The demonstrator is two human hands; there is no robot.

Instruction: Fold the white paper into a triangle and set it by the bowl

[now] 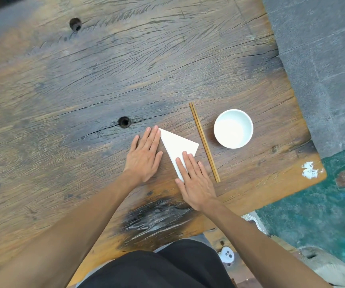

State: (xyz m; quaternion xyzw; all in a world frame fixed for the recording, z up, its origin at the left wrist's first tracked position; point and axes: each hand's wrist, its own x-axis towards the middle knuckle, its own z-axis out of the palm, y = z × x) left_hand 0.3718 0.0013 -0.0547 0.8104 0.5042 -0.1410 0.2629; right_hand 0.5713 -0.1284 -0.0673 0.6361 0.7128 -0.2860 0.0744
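Observation:
The white paper point(175, 144) lies on the wooden table point(105, 80), folded into a triangle. My right hand point(196, 181) rests flat on its near corner, fingers together, pressing it down. My left hand point(145, 154) lies flat on the table just left of the paper, fingertips close to its far point. The white bowl point(233, 128) stands upright and empty to the right. A pair of brown chopsticks point(203, 141) lies between the paper and the bowl.
A dark knot hole point(124, 122) sits just beyond my left hand, another hole point(75, 24) far back. The table's right edge runs close behind the bowl, with grey stone and green floor point(323, 204) beyond. A white paint patch point(309, 170) marks the near right corner.

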